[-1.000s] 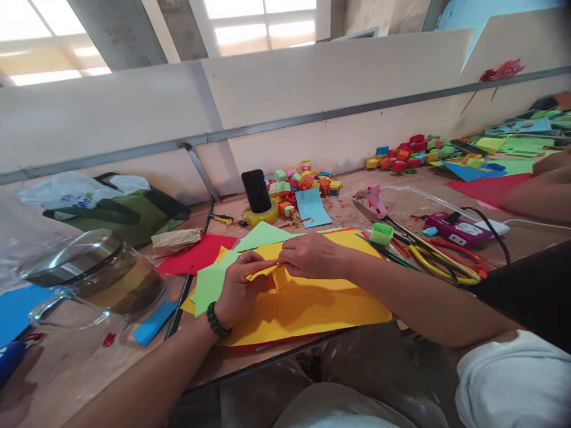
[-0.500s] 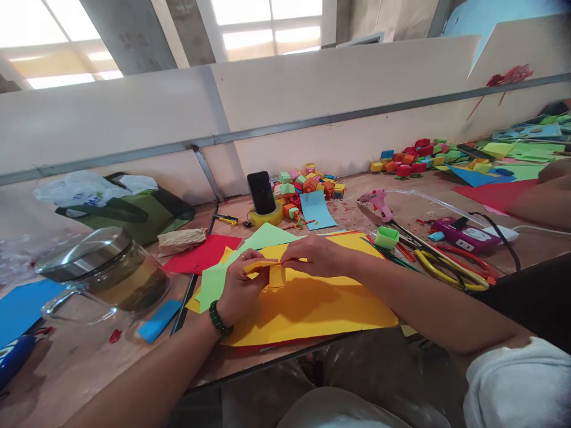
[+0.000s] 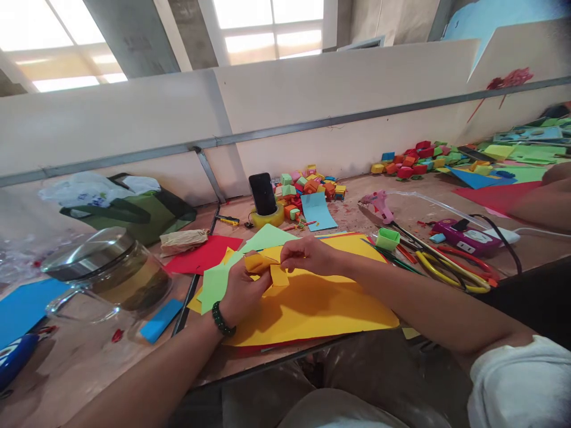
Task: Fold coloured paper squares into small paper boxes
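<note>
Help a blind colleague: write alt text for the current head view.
A person's left hand holds a folded yellow paper piece, the right hand at its edge, above a large yellow sheet on a table. Behind are a phone and small colored paper boxes; a lidded glass jug stands left, a pink glue gun lies right.

Yellow paper piece [image 3: 279, 276], folded, flap angled down, in left hand [image 3: 244, 291]

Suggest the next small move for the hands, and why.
Probably, the right hand should press the yellow piece's flap along its bend: the left hand holds the piece above the yellow sheet, the flap juts out between the hands, and the right fingertips are already at or near it.
</note>
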A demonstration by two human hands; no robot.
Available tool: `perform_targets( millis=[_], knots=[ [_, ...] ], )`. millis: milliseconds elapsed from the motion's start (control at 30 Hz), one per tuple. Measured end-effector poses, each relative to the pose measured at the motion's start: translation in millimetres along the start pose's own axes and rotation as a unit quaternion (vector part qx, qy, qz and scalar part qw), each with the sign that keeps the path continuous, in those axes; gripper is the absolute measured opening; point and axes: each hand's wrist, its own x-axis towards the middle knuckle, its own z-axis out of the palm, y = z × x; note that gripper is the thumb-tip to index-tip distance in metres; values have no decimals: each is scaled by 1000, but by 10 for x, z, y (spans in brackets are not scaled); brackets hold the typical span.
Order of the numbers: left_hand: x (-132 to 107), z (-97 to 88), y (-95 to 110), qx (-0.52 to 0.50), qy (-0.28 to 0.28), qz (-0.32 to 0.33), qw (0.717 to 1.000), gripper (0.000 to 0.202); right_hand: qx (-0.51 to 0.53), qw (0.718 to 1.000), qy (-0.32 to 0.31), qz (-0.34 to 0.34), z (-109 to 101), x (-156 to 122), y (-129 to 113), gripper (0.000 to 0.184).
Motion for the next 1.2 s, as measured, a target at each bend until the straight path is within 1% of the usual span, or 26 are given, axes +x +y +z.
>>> perform_targets(
  millis=[100,167,233,333,400,467,533,633,700,767,867,967,1033,1100,1200],
  knots=[
    [10,-5,9,-10,-17,-29,999,10,-51,999,-4,6,-14,7,15,13],
    [19,-17,13,-17,-24,-46,998,11,-79,997,20,9,-32,12,8,14],
    [25,-25,14,-22,-30,-56,998,12,-82,996,48,5,-38,14,-13,13],
    [24,-25,7,-2,-43,-42,998,11,-61,997,42,3,-4,-1,-88,15],
    [20,-19,-1,27,-59,-27,998,10,-65,997,40,19,45,-24,-165,17],
    [16,-10,-13,53,-81,-20,995,11,-101,992,60,45,102,-47,-245,19],
    [12,2,-28,68,-97,-29,993,10,-152,982,79,78,154,-63,-308,17],
    [7,25,-49,71,-115,-50,990,10,-205,968,88,116,206,-75,-353,11],
    [4,38,-56,67,-130,-52,988,12,-224,962,91,125,219,-78,-359,8],
    [2,44,-57,71,-133,-41,988,16,-237,959,94,126,221,-81,-355,8],
    [2,43,-58,92,-119,-14,989,20,-245,956,97,126,221,-84,-346,9],
    [5,37,-56,110,-132,1,985,20,-238,958,104,120,222,-86,-332,9],
    [9,37,-46,112,-138,-1,984,18,-208,966,114,107,211,-81,-309,9],
    [13,37,-25,111,-136,-10,984,16,-141,979,109,98,180,-67,-262,12],
    [15,34,8,115,-143,-23,983,13,-22,992,56,114,106,-32,-149,15]
  ],
)
